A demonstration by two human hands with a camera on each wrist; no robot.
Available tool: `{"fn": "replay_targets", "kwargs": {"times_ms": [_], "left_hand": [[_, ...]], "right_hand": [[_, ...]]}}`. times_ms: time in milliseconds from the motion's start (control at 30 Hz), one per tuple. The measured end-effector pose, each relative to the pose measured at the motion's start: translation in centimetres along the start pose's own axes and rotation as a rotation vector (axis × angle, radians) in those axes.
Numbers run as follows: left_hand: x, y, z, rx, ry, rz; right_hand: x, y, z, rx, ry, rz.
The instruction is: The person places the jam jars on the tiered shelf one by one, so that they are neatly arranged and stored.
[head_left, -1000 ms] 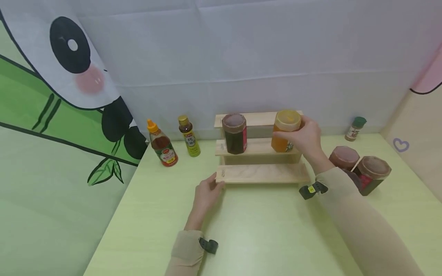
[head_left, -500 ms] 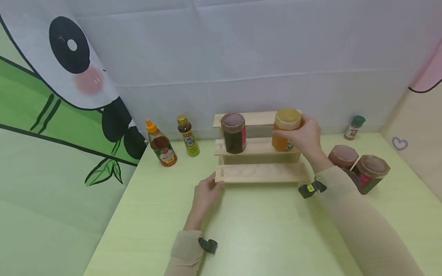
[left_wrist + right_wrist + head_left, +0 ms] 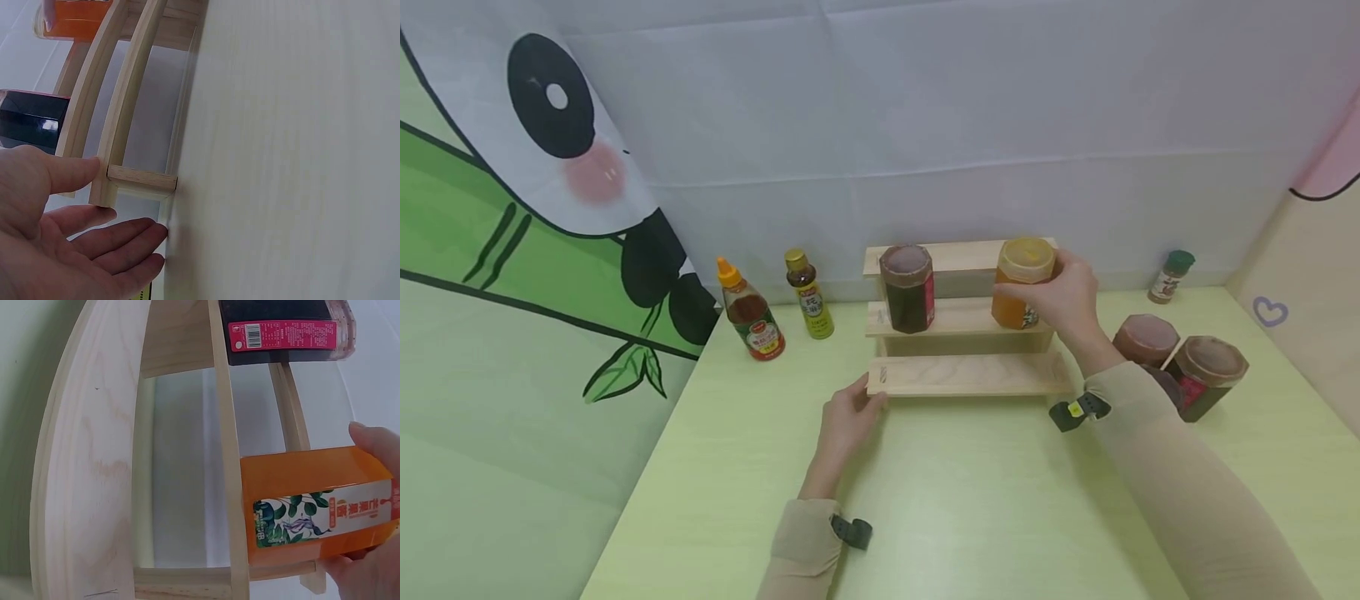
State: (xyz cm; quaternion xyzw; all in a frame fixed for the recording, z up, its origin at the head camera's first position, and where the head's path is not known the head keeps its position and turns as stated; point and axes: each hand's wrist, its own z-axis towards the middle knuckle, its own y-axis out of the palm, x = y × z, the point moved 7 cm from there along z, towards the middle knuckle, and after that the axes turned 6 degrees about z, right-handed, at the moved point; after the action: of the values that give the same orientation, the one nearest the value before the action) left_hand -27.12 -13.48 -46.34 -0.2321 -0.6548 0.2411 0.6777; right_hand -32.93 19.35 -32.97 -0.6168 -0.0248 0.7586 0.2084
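Note:
A three-tier wooden rack point(image 3: 970, 375) stands on the table against the cloth backdrop. On its middle shelf, at the right, sits a jar of orange jam point(image 3: 1026, 260) with a yellow lid; my right hand point(image 3: 1069, 307) grips it round its upper part. The right wrist view shows the jar's printed label point(image 3: 312, 515) and its base right at the shelf. A dark jam jar point(image 3: 908, 292) with a red label occupies the left of the same shelf. My left hand point(image 3: 847, 423) pinches the left end of the bottom shelf point(image 3: 107, 178) between thumb and index finger, the other fingers extended below.
Left of the rack stand a sauce bottle with an orange nozzle point(image 3: 755, 321) and a yellow-capped oil bottle point(image 3: 811, 300). On the right are two dark jars, one nearer point(image 3: 1210, 375) and one behind point(image 3: 1146, 337), partly covered by my right arm. A green-capped spice bottle point(image 3: 1171, 277) stands behind them.
Almost nothing differs. The orange jar shifts very slightly within the right hand's grip at the middle shelf; the left hand keeps its place on the rack.

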Motion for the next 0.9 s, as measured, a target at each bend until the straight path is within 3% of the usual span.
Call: {"fn": "replay_targets", "kwargs": {"times_ms": [500, 900], "left_hand": [[-0.18, 0.15, 0.20, -0.003, -0.010, 0.012], [-0.19, 0.05, 0.16, -0.008, -0.017, 0.001]], "right_hand": [[0.19, 0.16, -0.27, -0.011, -0.051, 0.013], [0.43, -0.03, -0.72, -0.042, -0.042, -0.001]]}}
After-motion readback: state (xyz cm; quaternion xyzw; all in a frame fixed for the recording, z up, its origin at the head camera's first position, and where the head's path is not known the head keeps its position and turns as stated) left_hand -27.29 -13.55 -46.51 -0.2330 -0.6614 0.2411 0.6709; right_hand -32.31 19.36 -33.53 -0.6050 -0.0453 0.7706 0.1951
